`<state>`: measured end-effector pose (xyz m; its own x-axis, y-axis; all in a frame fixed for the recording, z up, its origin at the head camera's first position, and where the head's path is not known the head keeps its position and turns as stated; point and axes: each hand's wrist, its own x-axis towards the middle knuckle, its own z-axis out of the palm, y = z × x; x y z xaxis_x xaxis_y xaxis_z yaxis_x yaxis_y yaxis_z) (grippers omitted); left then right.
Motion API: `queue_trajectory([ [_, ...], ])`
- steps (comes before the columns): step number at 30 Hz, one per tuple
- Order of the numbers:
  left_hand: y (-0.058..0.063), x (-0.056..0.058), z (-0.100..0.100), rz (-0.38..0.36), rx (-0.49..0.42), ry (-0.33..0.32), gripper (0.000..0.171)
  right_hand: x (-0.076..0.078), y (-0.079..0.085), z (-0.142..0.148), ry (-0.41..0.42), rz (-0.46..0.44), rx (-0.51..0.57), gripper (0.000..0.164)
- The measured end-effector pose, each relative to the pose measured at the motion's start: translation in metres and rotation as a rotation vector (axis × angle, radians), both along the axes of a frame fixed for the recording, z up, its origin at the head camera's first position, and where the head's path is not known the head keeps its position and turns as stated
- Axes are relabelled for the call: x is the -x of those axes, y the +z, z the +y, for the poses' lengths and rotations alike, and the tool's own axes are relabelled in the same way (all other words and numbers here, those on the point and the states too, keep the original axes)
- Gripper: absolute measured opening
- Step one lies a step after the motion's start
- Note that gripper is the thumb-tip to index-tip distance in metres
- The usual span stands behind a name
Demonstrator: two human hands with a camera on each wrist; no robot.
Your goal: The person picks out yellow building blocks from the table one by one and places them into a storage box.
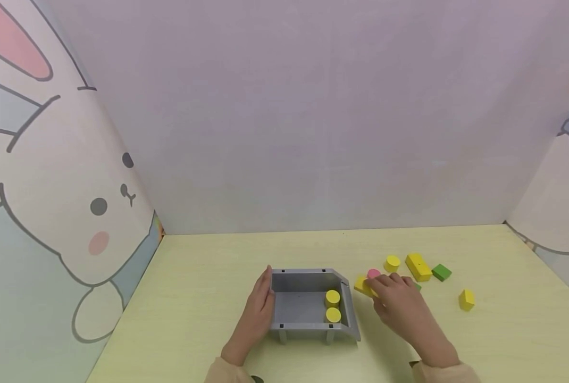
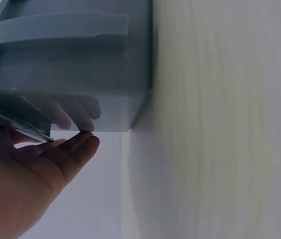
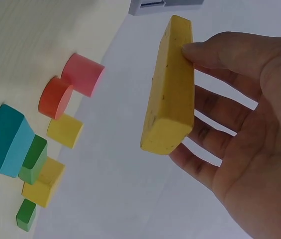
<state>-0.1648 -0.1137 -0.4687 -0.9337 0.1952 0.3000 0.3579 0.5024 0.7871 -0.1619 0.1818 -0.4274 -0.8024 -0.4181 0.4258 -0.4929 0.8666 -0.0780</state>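
A grey plastic bin stands on the table with two yellow cylinder blocks inside, at its right end. My left hand holds the bin's left end; in the left wrist view its fingertips touch the end wall beneath the rim. Just right of the bin, my right hand pinches a long yellow rectangular block between thumb and fingers. Beyond that hand lie a pink cylinder, a yellow cylinder and a yellow brick-shaped block.
A green block and another yellow block lie farther right on the table. The right wrist view also shows an orange-red cylinder and a teal block. A pale fabric wall rises behind the table.
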Motion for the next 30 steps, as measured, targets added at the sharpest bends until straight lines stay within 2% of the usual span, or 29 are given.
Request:
queue_trajectory([
  [7, 0.001, 0.0, 0.001, -0.004, 0.001, -0.002, 0.048, 0.001, -0.001, -0.01, 0.037, -0.002, -0.009, 0.028],
  [19, -0.003, 0.002, 0.001, 0.016, 0.01, 0.004, 0.047, 0.001, -0.003, -0.027, 0.125, 0.062, 0.01, 0.03],
  [22, -0.004, 0.002, 0.001, 0.021, 0.011, 0.004, 0.048, 0.002, -0.003, -0.031, 0.141, 0.043, 0.009, 0.031],
  [30, -0.001, 0.001, 0.001, 0.015, 0.009, 0.001, 0.047, 0.003, -0.001, -0.043, 0.155, -0.078, 0.017, 0.03],
])
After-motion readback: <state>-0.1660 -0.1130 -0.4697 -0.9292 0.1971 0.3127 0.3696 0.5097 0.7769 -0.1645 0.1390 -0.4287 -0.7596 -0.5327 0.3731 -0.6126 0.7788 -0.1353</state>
